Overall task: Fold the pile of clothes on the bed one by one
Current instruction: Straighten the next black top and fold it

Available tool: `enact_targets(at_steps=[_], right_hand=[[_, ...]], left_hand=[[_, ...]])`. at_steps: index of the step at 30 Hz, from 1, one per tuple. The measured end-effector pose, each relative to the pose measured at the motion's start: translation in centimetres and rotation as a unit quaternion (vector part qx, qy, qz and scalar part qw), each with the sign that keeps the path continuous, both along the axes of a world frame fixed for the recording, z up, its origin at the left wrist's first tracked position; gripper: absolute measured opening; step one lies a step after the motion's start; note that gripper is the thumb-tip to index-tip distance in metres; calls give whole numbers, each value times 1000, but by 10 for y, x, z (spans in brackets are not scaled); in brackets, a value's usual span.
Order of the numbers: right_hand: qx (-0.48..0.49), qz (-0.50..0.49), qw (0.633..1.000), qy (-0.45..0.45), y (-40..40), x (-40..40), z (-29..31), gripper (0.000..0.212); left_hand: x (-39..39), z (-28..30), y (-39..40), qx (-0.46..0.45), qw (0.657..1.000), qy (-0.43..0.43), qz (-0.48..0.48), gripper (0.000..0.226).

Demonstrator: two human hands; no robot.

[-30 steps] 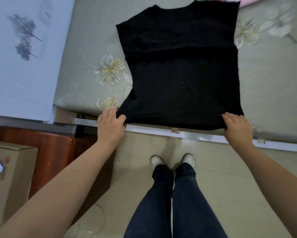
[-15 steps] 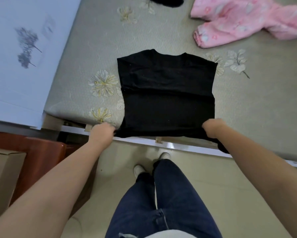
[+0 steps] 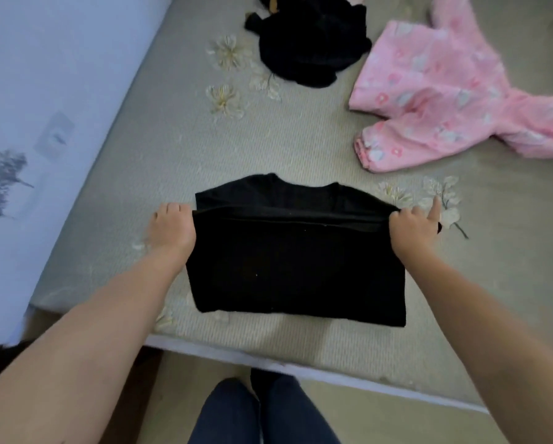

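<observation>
A black top (image 3: 296,267) lies on the bed (image 3: 159,155), folded over on itself so its hem sits a little below the neckline. My left hand (image 3: 172,230) grips the left end of the folded-over hem. My right hand (image 3: 416,229) pinches the right end, its index finger sticking out. Farther back lie a crumpled black garment (image 3: 310,49) and a pink patterned garment (image 3: 444,94).
The bed has a grey-green cover with pale flower prints. A white wall or panel with a grey plant print (image 3: 28,123) runs along the left. The bed's pale front edge (image 3: 300,370) is just ahead of my legs (image 3: 262,415).
Both hands have lifted the top's bottom hem from the bed's front edge and carried it away from me over the body toward the neckline. The view tilted farther up the bed.
</observation>
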State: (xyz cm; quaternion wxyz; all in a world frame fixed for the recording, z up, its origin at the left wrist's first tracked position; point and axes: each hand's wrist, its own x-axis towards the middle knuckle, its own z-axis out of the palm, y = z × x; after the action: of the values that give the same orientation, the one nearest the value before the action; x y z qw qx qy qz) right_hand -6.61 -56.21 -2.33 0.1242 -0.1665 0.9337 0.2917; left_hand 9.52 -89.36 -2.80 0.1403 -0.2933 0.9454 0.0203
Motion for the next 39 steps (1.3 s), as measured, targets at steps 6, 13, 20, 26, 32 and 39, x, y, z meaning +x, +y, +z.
enact_targets(at_steps=[6,13,20,26,32,39], right_hand=[[-106,-81,991,15,-10,-77,-49,45],[-267,-220,938,22,-2,-62,-133,58],[-328,-423,841,79,51,49,-149,47],[-393,-482,780,70,61,91,-153,30],[-315,-487,814,33,65,82,-145,33],[-289,-435,852,28,73,74,-138,40]], left_hand=[[-98,-44,-28,-34,998,-50,26,34],[-106,-122,-7,74,994,73,-17,45],[14,-134,62,172,977,115,50,56],[62,-121,70,275,887,145,340,27],[59,-115,43,281,875,167,357,34],[54,-113,35,218,918,10,331,31]])
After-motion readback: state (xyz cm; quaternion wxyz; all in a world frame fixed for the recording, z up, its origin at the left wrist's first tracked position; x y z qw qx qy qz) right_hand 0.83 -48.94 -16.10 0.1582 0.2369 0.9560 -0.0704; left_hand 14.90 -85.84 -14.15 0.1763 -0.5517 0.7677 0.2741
